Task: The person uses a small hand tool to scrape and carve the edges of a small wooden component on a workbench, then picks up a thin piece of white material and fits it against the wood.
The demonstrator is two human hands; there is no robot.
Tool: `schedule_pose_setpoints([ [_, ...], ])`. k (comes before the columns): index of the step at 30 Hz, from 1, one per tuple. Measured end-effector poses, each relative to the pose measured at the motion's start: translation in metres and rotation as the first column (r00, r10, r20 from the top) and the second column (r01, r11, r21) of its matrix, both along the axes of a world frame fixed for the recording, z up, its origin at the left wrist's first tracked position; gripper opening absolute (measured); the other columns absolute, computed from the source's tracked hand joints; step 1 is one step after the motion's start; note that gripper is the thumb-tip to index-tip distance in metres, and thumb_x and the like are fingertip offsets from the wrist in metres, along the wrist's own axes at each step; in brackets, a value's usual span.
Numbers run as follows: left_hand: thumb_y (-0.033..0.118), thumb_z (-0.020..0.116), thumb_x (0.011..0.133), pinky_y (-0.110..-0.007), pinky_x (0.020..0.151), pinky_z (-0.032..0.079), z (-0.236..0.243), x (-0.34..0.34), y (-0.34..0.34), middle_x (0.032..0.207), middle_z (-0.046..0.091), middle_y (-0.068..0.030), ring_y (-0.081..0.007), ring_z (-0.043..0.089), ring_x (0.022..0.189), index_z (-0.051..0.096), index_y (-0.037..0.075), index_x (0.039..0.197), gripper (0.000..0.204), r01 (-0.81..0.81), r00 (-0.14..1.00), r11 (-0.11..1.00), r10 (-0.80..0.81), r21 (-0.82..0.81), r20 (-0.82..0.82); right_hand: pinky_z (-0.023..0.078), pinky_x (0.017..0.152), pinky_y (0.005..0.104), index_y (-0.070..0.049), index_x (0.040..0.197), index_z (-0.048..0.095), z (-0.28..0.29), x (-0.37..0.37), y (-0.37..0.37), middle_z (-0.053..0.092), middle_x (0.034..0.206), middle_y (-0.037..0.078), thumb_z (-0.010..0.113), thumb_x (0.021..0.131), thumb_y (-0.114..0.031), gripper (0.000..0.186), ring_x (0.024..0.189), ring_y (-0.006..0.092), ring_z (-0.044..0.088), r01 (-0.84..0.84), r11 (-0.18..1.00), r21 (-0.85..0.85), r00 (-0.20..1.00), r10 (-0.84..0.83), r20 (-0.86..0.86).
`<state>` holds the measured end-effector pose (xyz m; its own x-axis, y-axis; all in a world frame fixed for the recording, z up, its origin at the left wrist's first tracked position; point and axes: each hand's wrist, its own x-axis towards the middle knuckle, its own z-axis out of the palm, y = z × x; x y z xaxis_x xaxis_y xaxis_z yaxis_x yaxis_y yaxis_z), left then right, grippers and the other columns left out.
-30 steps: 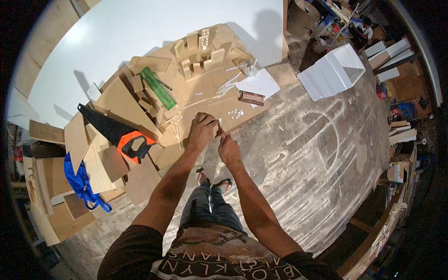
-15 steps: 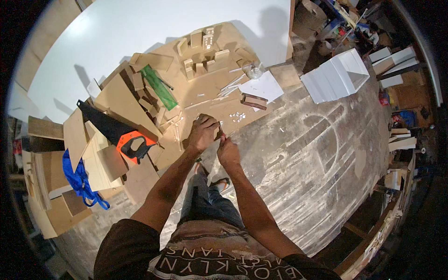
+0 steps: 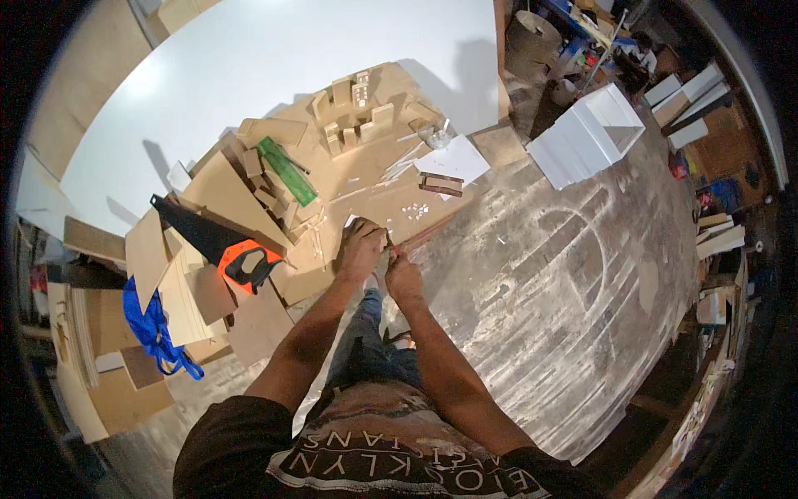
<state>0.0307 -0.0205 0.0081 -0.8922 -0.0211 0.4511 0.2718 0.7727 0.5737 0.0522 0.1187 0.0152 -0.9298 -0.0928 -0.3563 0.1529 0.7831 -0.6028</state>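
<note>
My left hand (image 3: 362, 245) is closed at the near edge of a brown board (image 3: 332, 208), gripping something small that its fingers hide. Just right of it, my right hand (image 3: 402, 273) grips a small reddish-handled tool, its tip close to the left fingers. Beyond them are tiny white pieces (image 3: 416, 210), thin white strips (image 3: 399, 166), a white sheet (image 3: 470, 158) with a dark-edged wooden block (image 3: 440, 183), and several upright wooden pieces (image 3: 381, 121). To the left lie a green strip (image 3: 287, 173) and a handsaw (image 3: 195, 229) with an orange handle.
The board rests on a large white panel (image 3: 191, 91). A blue bag (image 3: 154, 324) and stacked boards (image 3: 91, 349) are at left. Right, on the scuffed concrete floor (image 3: 549, 316), stands a white box (image 3: 582, 137); clutter and a person (image 3: 644, 51) are at upper right.
Both hands have shifted slightly down in the picture, still close together with the tool held. My legs and feet below have moved, one foot now further forward.
</note>
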Motion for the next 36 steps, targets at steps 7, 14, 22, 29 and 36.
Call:
schedule_pose_setpoints([
  [7, 0.001, 0.066, 0.076, -0.044, 0.084, 0.048, 0.001, 0.006, 0.017, 0.092, 0.065, -0.0143, -0.0349, 0.060, 0.093, 0.070, 0.000, 0.089, 0.013, -0.131, 0.991, 0.977, 0.126, 0.169, 0.038, 0.053, 0.080, 0.0573, 0.007, 0.115, 0.054, -0.003, 0.002, 0.006, 0.066, 0.094, 0.036, 0.035, 0.104, -0.046, 0.057, 0.094, 0.0509, 0.066, -0.058, 0.997, 0.051, 0.998, 0.056, 0.032],
  [14, 0.005, 0.067, 0.073, -0.044, 0.080, 0.048, 0.003, 0.003, 0.007, 0.087, 0.063, -0.0123, -0.0346, 0.059, 0.091, 0.068, 0.003, 0.081, 0.008, -0.084, 0.996, 0.990, 0.082, 0.116, 0.022, 0.050, 0.080, 0.0594, 0.008, 0.096, 0.060, -0.001, -0.009, -0.009, 0.063, 0.090, 0.039, 0.035, 0.105, -0.044, 0.058, 0.091, 0.0543, 0.063, -0.027, 0.999, 0.043, 1.000, 0.026, 0.014],
  [22, 0.011, 0.070, 0.071, -0.046, 0.077, 0.046, -0.020, -0.001, 0.012, 0.086, 0.062, -0.0112, -0.0340, 0.058, 0.088, 0.066, 0.004, 0.079, 0.012, -0.128, 0.992, 0.972, 0.127, 0.197, 0.017, 0.050, 0.079, 0.0618, 0.001, 0.111, 0.058, -0.007, -0.014, -0.013, 0.065, 0.092, 0.036, 0.035, 0.104, -0.047, 0.054, 0.091, 0.0550, 0.063, 0.012, 0.999, 0.036, 0.999, -0.014, 0.035],
  [29, 0.002, 0.063, 0.082, -0.044, 0.084, 0.048, -0.009, 0.005, 0.013, 0.095, 0.064, -0.0167, -0.0371, 0.060, 0.096, 0.069, 0.000, 0.090, 0.009, -0.166, 0.981, 0.949, 0.131, 0.267, 0.145, 0.050, 0.074, 0.0573, 0.001, 0.107, 0.061, -0.009, -0.018, 0.014, 0.065, 0.089, 0.033, 0.040, 0.103, -0.046, 0.052, 0.086, 0.0523, 0.064, -0.027, 0.978, -0.208, 0.994, 0.004, -0.109],
  [36, 0.001, 0.065, 0.083, -0.042, 0.082, 0.051, -0.005, 0.004, 0.009, 0.096, 0.064, -0.0167, -0.0350, 0.062, 0.094, 0.069, -0.001, 0.097, 0.015, -0.092, 0.994, 0.963, 0.074, 0.254, 0.079, 0.051, 0.067, 0.0478, 0.000, 0.097, 0.065, 0.002, -0.032, 0.027, 0.066, 0.084, 0.027, 0.067, 0.091, -0.029, 0.029, 0.081, 0.0433, 0.067, -0.040, 0.929, -0.367, 0.936, -0.094, -0.340],
])
